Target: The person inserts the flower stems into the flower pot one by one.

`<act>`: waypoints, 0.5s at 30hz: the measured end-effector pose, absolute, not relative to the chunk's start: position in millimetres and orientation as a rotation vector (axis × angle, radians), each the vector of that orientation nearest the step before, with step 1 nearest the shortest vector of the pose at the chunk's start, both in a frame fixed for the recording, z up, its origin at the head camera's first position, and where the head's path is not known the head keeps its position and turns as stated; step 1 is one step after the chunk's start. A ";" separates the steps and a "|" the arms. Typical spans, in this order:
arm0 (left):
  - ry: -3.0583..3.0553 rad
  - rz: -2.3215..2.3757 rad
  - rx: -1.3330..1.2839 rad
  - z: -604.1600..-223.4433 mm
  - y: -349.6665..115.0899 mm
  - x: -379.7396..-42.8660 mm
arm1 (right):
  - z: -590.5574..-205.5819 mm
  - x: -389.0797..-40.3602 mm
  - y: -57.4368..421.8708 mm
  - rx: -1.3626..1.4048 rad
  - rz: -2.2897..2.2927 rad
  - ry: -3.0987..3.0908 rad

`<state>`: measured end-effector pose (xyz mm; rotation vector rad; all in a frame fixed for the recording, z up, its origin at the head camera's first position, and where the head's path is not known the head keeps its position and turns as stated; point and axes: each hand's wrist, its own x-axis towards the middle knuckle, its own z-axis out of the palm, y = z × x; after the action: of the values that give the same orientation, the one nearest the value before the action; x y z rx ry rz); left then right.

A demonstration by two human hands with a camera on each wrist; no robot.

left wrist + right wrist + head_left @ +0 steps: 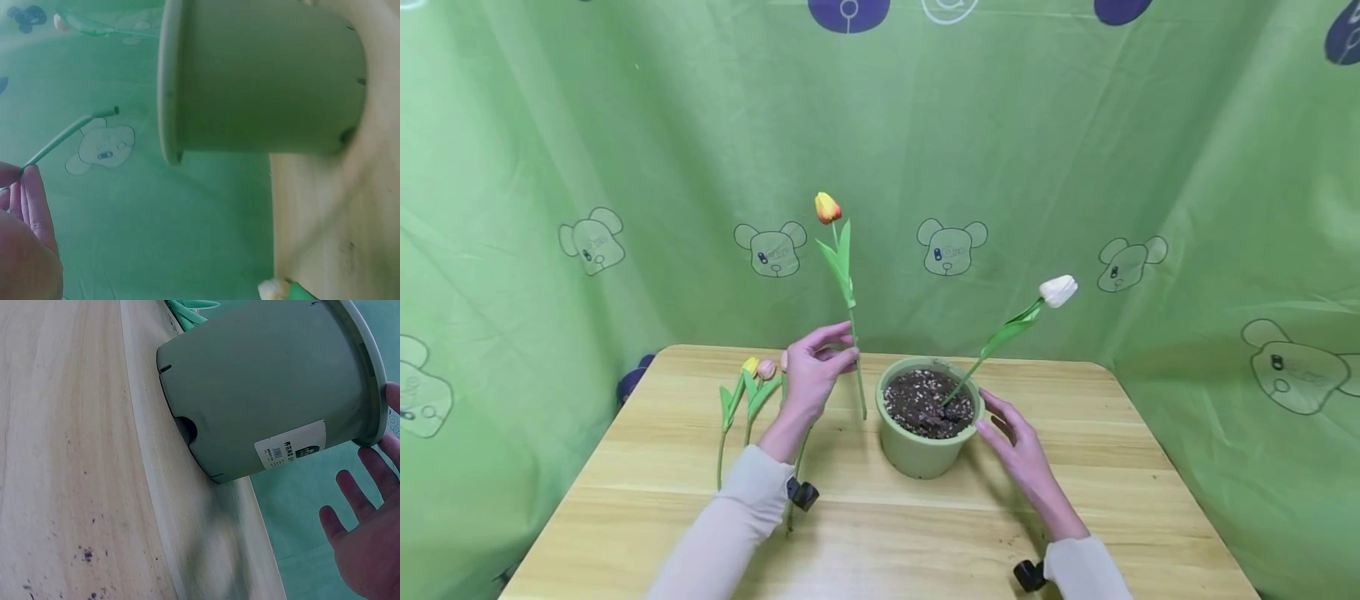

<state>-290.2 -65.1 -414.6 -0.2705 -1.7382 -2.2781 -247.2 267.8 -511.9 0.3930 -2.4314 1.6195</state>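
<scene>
Curtain, head view: green cloth (pixel 880 125) printed with bear faces, behind a wooden table (pixel 887 533).
Orange tulip (pixel 847 287): upright near the centre, its stem pinched by the left hand (pixel 811 367).
Pot (pixel 917 454): right of centre, with soil (pixel 917 396) and a white tulip (pixel 1007 335) leaning right; the right hand (pixel 1021 446) touches its rim.
Loose tulips (pixel 763 397): left of centre on the table, partly hidden by the left arm.
Stem end (pixel 112 111), left wrist view: its cut tip shows clearly at upper left; the bloom falls outside the frame.
Pale flower (pixel 273 289): blurred, cropped at the bottom edge.
Sticker (pixel 290 445), right wrist view: on the pot's side, unseen from the head; its small print is hard to read.
Right fingers (pixel 378 465): some tips at the rim, others spread apart; hand cropped at the right edge.
Crumbs (pixel 87 555): dark, lower left.
</scene>
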 end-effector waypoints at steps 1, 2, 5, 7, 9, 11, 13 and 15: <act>-1.731 -2.278 -0.281 -412.8 -61.8 -291.7 | -512.0 -247.4 267.6 0.393 1.619 -2.432; -1.720 -2.281 -0.293 -411.2 -58.5 -293.3 | -512.3 -247.6 267.6 0.393 1.612 -2.433; -1.704 -2.286 -0.324 -407.2 -48.5 -297.1 | -513.6 -248.1 268.2 0.391 1.602 -2.437; -1.699 -2.289 -0.343 -405.7 -41.8 -299.4 | -514.9 -248.4 269.3 0.391 1.585 -2.446; -1.700 -2.291 -0.355 -405.2 -35.4 -302.1 | -515.9 -248.3 270.2 0.380 1.581 -2.452; -1.701 -2.293 -0.365 -404.8 -29.7 -305.2 | -516.5 -248.2 270.7 0.370 1.581 -2.456; -1.698 -2.294 -0.373 -403.6 -24.7 -308.0 | -516.5 -248.3 270.7 0.368 1.587 -2.457; -1.691 -2.296 -0.375 -401.8 -20.3 -311.0 | -516.3 -248.5 270.3 0.371 1.590 -2.452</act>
<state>-311.0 -20.3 -401.8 -0.3749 -1.6905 -2.2963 -248.5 270.3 -516.3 0.3711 -2.4519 1.5903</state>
